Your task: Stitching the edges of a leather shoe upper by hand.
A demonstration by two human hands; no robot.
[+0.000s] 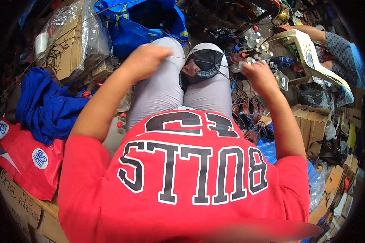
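A dark shoe upper (209,60) with a brown leather piece (191,69) rests between my knees, partly on my right thigh. My left hand (148,60) is closed above my left thigh, left of the shoe. On the other side, my right hand (260,77) is raised with its fingers pinched together. A thin dark thread (179,57) runs taut from my left hand across the shoe towards my right hand. My fingertips are blurred, so how they grip the thread does not show clearly.
A blue bag (144,24) stands ahead. Plastic bottles (253,38) and a pale plastic chair (312,52) lie ahead right, with another person's leg (312,34) beyond. Brown shoes (247,111) sit by my right thigh. Blue cloth (50,105) and a red bag (28,158) lie left.
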